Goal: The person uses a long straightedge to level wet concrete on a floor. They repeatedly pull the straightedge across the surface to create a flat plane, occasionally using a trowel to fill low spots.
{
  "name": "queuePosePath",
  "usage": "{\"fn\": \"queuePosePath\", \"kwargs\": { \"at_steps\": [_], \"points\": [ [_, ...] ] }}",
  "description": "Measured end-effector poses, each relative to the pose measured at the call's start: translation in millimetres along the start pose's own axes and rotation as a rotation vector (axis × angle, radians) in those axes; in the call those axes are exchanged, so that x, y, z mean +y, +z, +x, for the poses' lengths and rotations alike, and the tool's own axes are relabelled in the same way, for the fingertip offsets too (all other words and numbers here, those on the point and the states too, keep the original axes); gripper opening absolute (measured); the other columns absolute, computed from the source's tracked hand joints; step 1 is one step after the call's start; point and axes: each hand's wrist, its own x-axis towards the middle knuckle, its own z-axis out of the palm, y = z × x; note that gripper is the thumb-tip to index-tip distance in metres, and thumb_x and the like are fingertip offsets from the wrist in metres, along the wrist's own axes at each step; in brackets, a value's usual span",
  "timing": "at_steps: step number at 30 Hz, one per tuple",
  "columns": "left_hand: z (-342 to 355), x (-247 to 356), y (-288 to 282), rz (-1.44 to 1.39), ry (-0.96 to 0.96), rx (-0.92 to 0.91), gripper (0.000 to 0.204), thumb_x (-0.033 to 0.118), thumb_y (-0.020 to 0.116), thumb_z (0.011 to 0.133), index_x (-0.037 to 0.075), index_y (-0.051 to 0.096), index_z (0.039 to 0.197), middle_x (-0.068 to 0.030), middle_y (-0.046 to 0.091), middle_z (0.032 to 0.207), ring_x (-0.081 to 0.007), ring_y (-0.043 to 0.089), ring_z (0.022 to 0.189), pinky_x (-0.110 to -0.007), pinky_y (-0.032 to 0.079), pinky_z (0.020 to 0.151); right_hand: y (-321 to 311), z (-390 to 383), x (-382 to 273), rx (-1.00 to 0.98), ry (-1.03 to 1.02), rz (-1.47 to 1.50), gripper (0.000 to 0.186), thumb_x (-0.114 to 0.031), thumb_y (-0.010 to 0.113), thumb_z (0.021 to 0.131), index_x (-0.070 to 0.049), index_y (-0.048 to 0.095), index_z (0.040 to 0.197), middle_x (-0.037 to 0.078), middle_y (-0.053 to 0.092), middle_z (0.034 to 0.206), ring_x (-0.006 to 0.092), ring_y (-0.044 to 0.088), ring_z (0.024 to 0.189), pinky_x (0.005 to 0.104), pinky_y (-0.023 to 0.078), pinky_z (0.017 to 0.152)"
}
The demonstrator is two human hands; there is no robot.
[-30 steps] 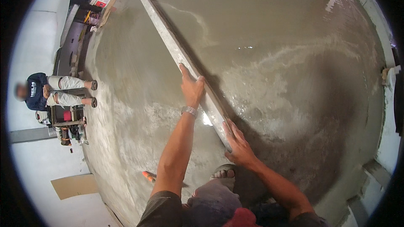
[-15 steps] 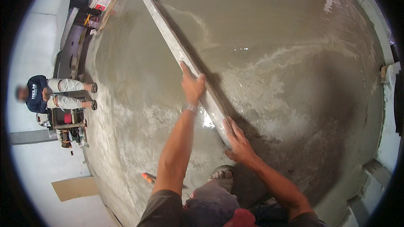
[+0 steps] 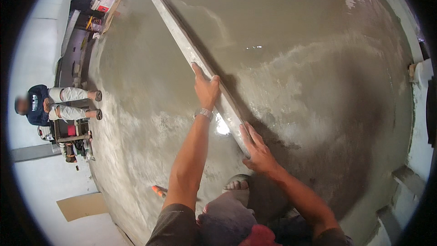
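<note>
With left hand point(image 3: 205, 90) and right hand point(image 3: 256, 150) both clenched on the straightedge point(image 3: 182, 41), we should drag it level, evenly across the wet concrete point(image 3: 309, 73).

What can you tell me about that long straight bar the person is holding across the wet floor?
The long straight bar is a pale grey, flat-sided straightedge, metal by its look, smeared with wet grey mix. It lies low on the wet cement surface, running from the upper left down to the person. The left hand grips it partway along; the right hand presses on its near end. Its far end reaches the slab's edge.
</note>
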Motion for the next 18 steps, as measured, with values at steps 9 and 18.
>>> {"fn": "queuePosePath", "kwargs": {
  "at_steps": [9, 18],
  "points": [
    [-4.5, 9.9, 5.1, 0.003, -0.051, -0.020, 0.093, 0.019, 0.066, 0.075, 0.002, 0.014, 0.150, -0.0314, 0.041, 0.141, -0.0453, 0.044, 0.128, -0.044, 0.036, 0.107, -13.0, -10.3, -2.0, -0.004, 0.005, -0.057, 0.096, 0.003, 0.065, 0.067, -0.008, 0.018, 0.151, 0.023, 0.019, 0.154, 0.0438, 0.028, 0.137, 0.0455, 0.030, 0.112],
    [-10.0, 23.5, 12.1, -0.013, -0.060, -0.022, 0.094, 0.019, 0.069, 0.074, 0.002, 0.015, 0.150, -0.0330, 0.043, 0.137, -0.0465, 0.046, 0.125, -0.044, 0.037, 0.105, -25.2, -15.9, 2.2, -0.088, 0.104, -0.126, 0.103, -0.003, 0.069, 0.070, -0.013, 0.010, 0.153, 0.018, 0.012, 0.157, 0.0379, 0.022, 0.142, 0.0426, 0.028, 0.115]
  ]
}}
